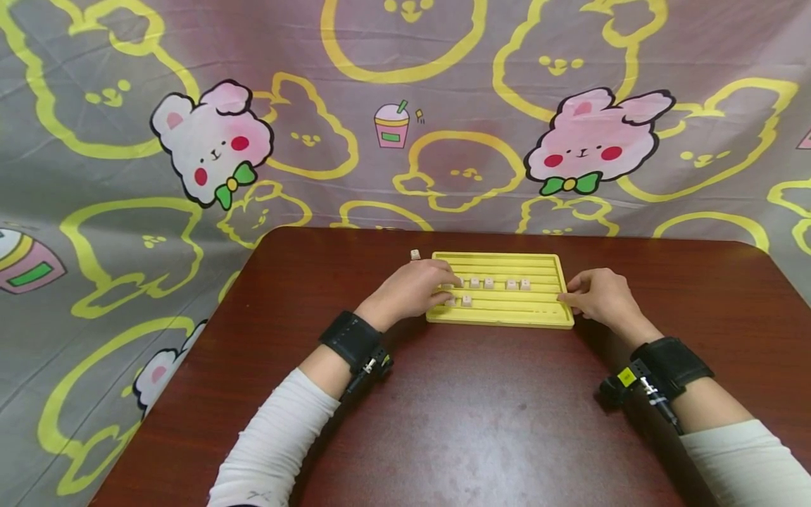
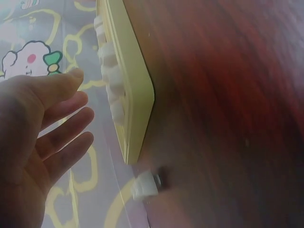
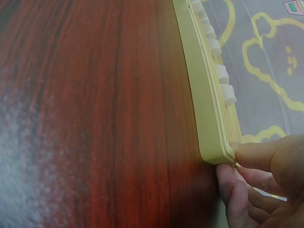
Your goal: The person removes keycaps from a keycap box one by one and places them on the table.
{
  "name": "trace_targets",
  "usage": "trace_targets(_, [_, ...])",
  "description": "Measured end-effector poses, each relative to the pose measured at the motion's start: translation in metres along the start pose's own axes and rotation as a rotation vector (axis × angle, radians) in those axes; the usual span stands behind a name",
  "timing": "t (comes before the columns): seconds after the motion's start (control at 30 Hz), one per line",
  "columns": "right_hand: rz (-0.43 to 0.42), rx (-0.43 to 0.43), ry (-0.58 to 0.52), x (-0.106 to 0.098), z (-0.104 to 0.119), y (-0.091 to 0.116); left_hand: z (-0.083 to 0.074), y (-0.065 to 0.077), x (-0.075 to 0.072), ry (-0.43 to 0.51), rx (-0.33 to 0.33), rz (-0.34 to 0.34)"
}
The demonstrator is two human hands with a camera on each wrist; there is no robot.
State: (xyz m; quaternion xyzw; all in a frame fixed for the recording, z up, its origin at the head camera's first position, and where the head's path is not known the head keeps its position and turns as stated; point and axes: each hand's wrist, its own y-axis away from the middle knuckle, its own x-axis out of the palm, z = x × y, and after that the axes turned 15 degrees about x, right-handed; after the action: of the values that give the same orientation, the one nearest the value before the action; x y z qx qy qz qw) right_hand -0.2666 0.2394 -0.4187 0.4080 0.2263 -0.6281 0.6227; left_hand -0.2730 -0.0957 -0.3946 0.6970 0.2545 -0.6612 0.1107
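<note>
A yellow ridged tray [image 1: 500, 323] lies flat on the table, with small white keycap-like pieces [image 1: 524, 284] standing in two of its rows. My left hand [image 1: 415, 290] hovers over the tray's left end and hides part of both rows. In the left wrist view its fingers [image 2: 71, 148] are loosely spread, with nothing between them. At the opposite end, my right hand [image 1: 602, 299] pinches the tray's right edge; the thumb [image 3: 256, 153] rests on the rim in the right wrist view. One loose white piece [image 1: 415, 254] sits on the table beyond the tray's far left corner.
The dark red-brown wooden table [image 1: 469, 422] extends around the tray. Behind it hangs a grey cloth [image 1: 355, 42] with cartoon animal prints, reaching the table's far edge. Both wrists wear black camera bands [image 1: 671, 366].
</note>
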Motion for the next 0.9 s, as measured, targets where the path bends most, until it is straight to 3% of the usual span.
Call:
trace_targets(0.43, [0.012, 0.016, -0.006, 0.001, 0.0, -0.001, -0.01, -0.015, 0.01, -0.01, 0.101, 0.004])
trace_targets(0.9, [0.01, 0.014, -0.008, 0.001, 0.001, 0.0, -0.014, -0.021, 0.016, -0.014, 0.12, 0.009])
